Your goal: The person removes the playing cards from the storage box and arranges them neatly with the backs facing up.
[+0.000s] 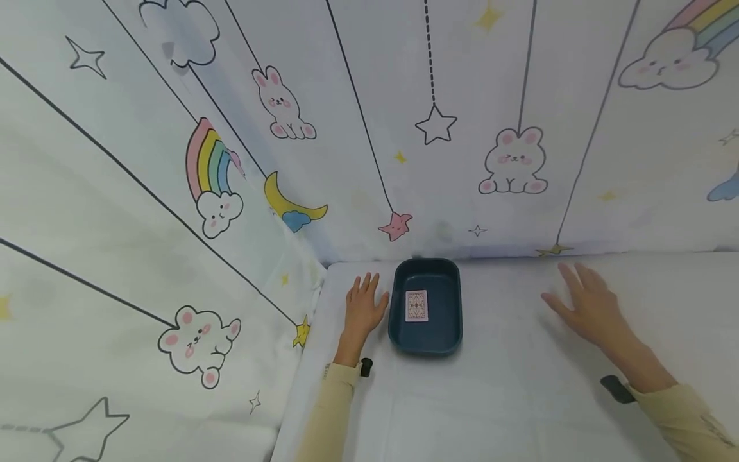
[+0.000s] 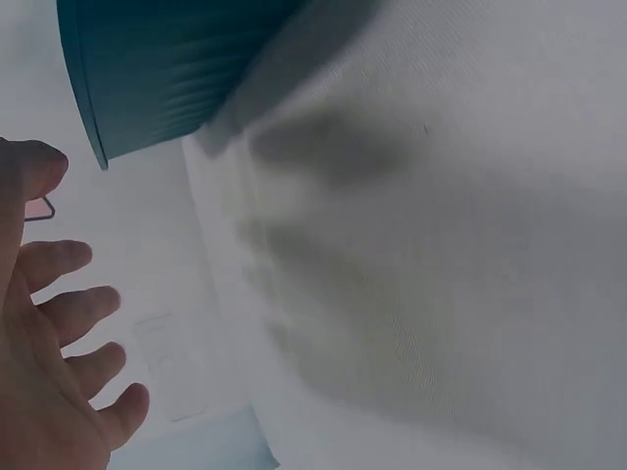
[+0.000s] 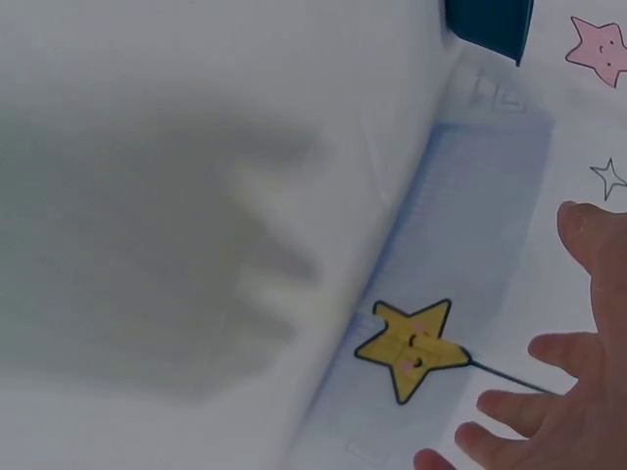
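Observation:
A dark teal tray [image 1: 444,337] stands on the white table near the back wall. Inside it, left of the middle, a patterned card [image 1: 416,306] lies flat. Just left of the tray is my left hand [image 1: 362,307], its fingers spread and holding nothing; in the left wrist view the thumb is close to the tray's wall [image 2: 167,78], and the hand hovers over its own shadow. My right hand [image 1: 591,308] hovers well to the right of the tray, fingers apart, with nothing in it. A corner of the tray [image 3: 490,27] shows at the top of the right wrist view.
The white cloth-covered table [image 1: 508,398] meets a wall hanging [image 1: 462,205] printed with rabbits, stars and rainbows at the back. Another printed hanging [image 1: 138,269] runs along the left edge. Dark wrist devices sit by both cuffs.

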A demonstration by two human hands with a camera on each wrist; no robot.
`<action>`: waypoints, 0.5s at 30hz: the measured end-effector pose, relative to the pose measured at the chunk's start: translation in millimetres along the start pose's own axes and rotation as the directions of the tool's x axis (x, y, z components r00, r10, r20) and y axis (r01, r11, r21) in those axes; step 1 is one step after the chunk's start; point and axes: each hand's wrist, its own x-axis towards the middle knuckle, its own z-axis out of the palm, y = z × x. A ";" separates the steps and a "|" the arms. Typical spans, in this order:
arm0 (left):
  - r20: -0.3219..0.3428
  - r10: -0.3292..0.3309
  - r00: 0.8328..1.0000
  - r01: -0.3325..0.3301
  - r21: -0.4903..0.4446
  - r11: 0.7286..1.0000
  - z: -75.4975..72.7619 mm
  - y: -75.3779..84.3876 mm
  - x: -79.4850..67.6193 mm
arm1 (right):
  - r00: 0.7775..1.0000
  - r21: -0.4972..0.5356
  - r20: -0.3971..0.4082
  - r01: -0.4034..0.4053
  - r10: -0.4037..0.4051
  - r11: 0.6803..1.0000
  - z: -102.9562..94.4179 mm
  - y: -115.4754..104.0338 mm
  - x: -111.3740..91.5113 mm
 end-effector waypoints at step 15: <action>0.085 -0.143 0.986 0.153 -0.129 0.980 6.9 24.0 15.6 | 0.989 0.032 0.000 0.146 -0.146 0.989 16.6 -66.7 30.7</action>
